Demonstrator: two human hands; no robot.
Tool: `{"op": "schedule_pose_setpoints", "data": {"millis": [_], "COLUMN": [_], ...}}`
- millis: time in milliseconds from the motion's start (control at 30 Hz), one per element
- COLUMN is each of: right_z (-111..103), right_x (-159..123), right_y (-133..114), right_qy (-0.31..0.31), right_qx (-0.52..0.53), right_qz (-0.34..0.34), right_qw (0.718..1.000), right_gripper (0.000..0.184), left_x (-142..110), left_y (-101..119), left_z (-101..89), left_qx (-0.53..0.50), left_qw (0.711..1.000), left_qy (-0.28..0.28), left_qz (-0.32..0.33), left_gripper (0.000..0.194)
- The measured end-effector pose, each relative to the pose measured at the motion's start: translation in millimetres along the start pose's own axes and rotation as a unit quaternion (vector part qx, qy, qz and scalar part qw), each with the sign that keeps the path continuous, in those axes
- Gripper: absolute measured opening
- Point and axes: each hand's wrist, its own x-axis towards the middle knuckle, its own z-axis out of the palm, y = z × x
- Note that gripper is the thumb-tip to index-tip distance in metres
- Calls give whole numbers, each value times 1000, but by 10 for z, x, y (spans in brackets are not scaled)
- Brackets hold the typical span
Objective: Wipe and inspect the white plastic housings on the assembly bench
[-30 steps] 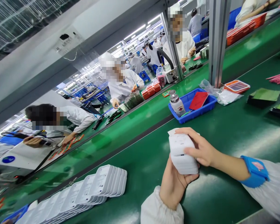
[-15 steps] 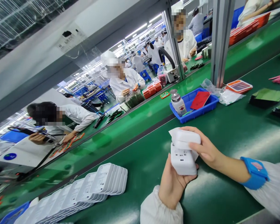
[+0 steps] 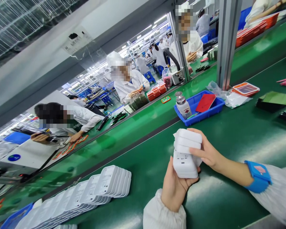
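Note:
My left hand is wrapped from below around a white plastic shell stack whose end wall has small slots. Above it, my right hand grips more white plastic shells, thumb on the near side and fingers behind. These upper shells rest against or just over the lower stack; I cannot tell whether they touch everywhere. A thin white edge sticks out at their left corner. To the left, overlapping rows of white shells lean on the green bench.
A blue tray beyond my hands holds a white pump bottle and a red card. Clear plastic bags and an orange-rimmed case lie to its right. A metal post stands behind them. Co-workers sit across the green belt.
The upper shells in my right hand have tilted and shifted slightly left, showing more layered edges. Both hands keep their grip. The whole view has moved a little.

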Motion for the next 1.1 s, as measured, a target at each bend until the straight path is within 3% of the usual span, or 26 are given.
{"op": "schedule_pose_setpoints", "data": {"millis": [167, 233, 300, 400, 500, 667, 733, 867, 1000, 1100], "right_z": [10, 20, 25, 16, 8, 41, 55, 53, 29, 28], "right_x": [-45, -39, -11, 41, 38, -67, -77, 3, 80, 53], "right_y": [-101, -112, -86, -28, -18, -91, -94, -26, 27, 6], "right_qy": [-53, -56, -39, -5, -11, -61, -56, -16, 33, 5], "right_qx": [-169, -156, -68, 73, 68, -121, -101, 40, 112, 88], "right_qz": [-115, -87, 1, 96, 77, -58, -29, 98, 103, 76], "right_qw": [977, 982, 997, 993, 995, 989, 993, 994, 988, 993], "right_gripper": [84, 86, 84, 78, 81, 100, 100, 97, 96, 98], "left_x": [-27, -32, -31, -24, -19, -27, -34, -33, -9, 5], "left_y": [-6, -13, -16, -8, 3, -8, -18, -27, -25, -28], "left_z": [39, 45, 42, 31, 19, 18, 31, 47, 28, 16], "left_qx": [1, 7, 19, 23, 12, 1, 5, 10, -5, 5], "left_qw": [1000, 999, 999, 998, 998, 997, 996, 996, 998, 997], "left_qy": [-9, 9, 38, 54, 56, 69, 71, 68, 53, 59], "left_qz": [30, 33, 25, 12, 14, 46, 52, 56, 45, 48], "left_gripper": [53, 54, 54, 55, 55, 55, 56, 54, 54, 52]}}
